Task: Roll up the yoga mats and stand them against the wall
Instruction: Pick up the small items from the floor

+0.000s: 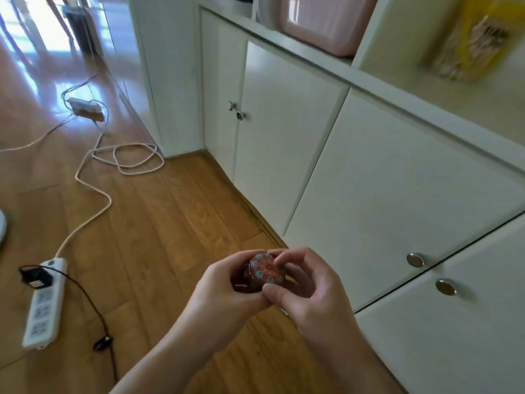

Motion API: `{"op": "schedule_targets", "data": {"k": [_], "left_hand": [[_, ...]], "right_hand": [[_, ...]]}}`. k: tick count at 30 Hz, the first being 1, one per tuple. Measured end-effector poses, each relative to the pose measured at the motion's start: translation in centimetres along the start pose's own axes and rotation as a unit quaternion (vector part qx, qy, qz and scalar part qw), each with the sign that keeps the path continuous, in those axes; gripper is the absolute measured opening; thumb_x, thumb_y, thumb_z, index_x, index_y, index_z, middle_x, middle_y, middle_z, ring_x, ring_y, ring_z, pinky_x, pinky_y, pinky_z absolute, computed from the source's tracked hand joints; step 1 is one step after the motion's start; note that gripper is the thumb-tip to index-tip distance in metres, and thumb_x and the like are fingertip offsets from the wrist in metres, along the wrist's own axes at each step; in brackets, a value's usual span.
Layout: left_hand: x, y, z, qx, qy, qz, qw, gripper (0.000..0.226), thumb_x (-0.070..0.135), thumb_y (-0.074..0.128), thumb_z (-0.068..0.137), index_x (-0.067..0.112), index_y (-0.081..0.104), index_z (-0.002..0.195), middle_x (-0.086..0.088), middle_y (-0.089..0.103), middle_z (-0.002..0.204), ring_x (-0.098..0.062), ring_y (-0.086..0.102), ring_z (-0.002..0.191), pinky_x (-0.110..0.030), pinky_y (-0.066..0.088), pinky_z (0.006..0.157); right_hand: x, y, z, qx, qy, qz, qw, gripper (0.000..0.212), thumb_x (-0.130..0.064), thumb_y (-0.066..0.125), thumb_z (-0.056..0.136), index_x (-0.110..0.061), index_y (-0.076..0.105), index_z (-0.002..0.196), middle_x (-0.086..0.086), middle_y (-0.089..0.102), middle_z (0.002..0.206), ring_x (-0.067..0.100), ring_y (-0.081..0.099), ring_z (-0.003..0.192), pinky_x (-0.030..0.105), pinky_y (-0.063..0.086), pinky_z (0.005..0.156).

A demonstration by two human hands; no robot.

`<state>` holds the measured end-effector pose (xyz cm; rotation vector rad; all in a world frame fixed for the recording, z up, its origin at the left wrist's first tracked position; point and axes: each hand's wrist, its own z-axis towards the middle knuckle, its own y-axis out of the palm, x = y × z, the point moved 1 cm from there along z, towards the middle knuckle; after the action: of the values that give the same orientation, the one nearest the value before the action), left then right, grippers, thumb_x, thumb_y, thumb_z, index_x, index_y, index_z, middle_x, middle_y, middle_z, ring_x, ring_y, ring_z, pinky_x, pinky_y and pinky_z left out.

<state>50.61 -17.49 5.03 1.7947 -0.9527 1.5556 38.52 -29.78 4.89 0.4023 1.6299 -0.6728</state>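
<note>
Between the two hands, low in view, sits a small round patterned tin (267, 270): the left hand (227, 291) curls round its side and the right hand (301, 282) pinches its lid edge with thumb and fingertips. No yoga mat is in view, so none can be judged rolled or stood up; the task looks unstarted or interrupted. Outward lies a wooden floor (170, 211) with a white power strip (44, 302), a looping cable (93, 189) and white cupboards (369, 180) along the right.
</note>
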Motion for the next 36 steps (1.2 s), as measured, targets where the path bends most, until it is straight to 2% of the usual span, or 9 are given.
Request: {"op": "schedule_targets", "data": {"k": [6,9,12,16,19,23,29,33,36], "left_hand": [[0.4,-0.7,0.8,-0.077,-0.013,-0.017,0.997,0.053,-0.003,0.071,0.089,0.028,0.069,0.132,-0.002,0.076,0.120,-0.021,0.070,0.118,-0.045,0.056,0.103],[0.6,-0.2,1.4,-0.090,-0.061,-0.136,0.985,0.029,0.013,0.064,0.100,0.014,0.072,0.129,-0.012,0.075,0.122,-0.029,0.069,0.120,-0.049,0.051,0.109],[0.0,0.2,1.8,-0.030,-0.087,-0.114,0.989,0.027,0.027,0.063,0.103,0.016,0.075,0.125,-0.007,0.078,0.113,-0.023,0.074,0.111,-0.044,0.058,0.101],[-0.6,0.3,1.3,-0.015,-0.066,-0.074,0.995,0.028,0.022,0.064,0.101,0.016,0.073,0.127,-0.003,0.079,0.111,-0.021,0.075,0.106,-0.039,0.061,0.094],[-0.6,0.1,1.0,0.012,-0.054,-0.053,0.997,0.030,0.017,0.067,0.098,0.017,0.072,0.128,0.000,0.079,0.110,-0.018,0.075,0.104,-0.036,0.063,0.090],[-0.5,0.6,0.7,0.026,-0.042,-0.010,0.999,0.031,0.010,0.070,0.096,0.021,0.075,0.125,0.007,0.079,0.109,-0.013,0.074,0.106,-0.035,0.063,0.089],[-1.1,1.2,0.0,0.007,-0.062,-0.016,0.998,0.029,0.011,0.073,0.096,0.026,0.077,0.121,0.009,0.078,0.111,-0.012,0.073,0.111,-0.036,0.061,0.094],[-1.7,1.2,0.0,0.016,-0.079,-0.027,0.996,0.022,0.023,0.074,0.095,0.024,0.077,0.117,0.004,0.078,0.109,-0.015,0.074,0.107,-0.035,0.063,0.089],[-2.4,1.1,0.3,0.056,-0.126,-0.075,0.988,0.020,0.024,0.073,0.095,0.020,0.077,0.115,-0.001,0.078,0.108,-0.019,0.076,0.102,-0.035,0.064,0.084]], "right_hand": [[-0.5,-0.5,0.9,0.010,-0.040,-0.033,0.999,0.041,-0.004,0.087,0.085,-0.027,0.070,0.114,-0.010,0.073,0.124,0.016,0.070,0.122,0.038,0.063,0.094],[-0.2,-1.1,0.8,0.010,-0.047,-0.036,0.998,0.041,-0.006,0.088,0.085,-0.027,0.071,0.116,-0.008,0.073,0.127,0.019,0.070,0.122,0.043,0.063,0.094],[0.2,-1.7,0.7,0.000,-0.061,-0.076,0.995,0.042,-0.009,0.090,0.083,-0.029,0.072,0.115,-0.011,0.074,0.126,0.018,0.071,0.120,0.042,0.063,0.096],[0.3,-2.1,0.4,-0.021,0.006,-0.031,0.999,0.036,-0.046,0.080,0.089,-0.034,0.069,0.121,-0.015,0.074,0.116,0.013,0.072,0.113,0.033,0.063,0.091],[0.4,-1.8,0.6,-0.004,0.076,-0.023,0.997,0.050,-0.071,0.065,0.082,-0.033,0.071,0.114,-0.014,0.075,0.101,0.015,0.074,0.098,0.035,0.066,0.081],[0.5,-1.2,0.2,0.021,0.101,0.019,0.995,0.038,-0.056,0.071,0.084,-0.027,0.077,0.108,-0.004,0.077,0.099,0.022,0.076,0.097,0.039,0.066,0.072],[1.4,-1.2,-0.5,0.072,0.144,0.118,0.980,0.007,-0.015,0.077,0.092,-0.018,0.083,0.095,0.003,0.080,0.098,0.030,0.076,0.100,0.039,0.066,0.076],[2.3,-0.8,-0.7,0.043,0.151,0.134,0.978,0.017,-0.030,0.073,0.094,-0.019,0.082,0.102,0.005,0.079,0.104,0.030,0.075,0.105,0.042,0.066,0.078],[3.7,-1.6,0.1,0.025,0.183,0.141,0.973,0.028,-0.032,0.056,0.109,-0.016,0.079,0.112,0.012,0.078,0.107,0.029,0.076,0.101,0.045,0.066,0.081]]}}
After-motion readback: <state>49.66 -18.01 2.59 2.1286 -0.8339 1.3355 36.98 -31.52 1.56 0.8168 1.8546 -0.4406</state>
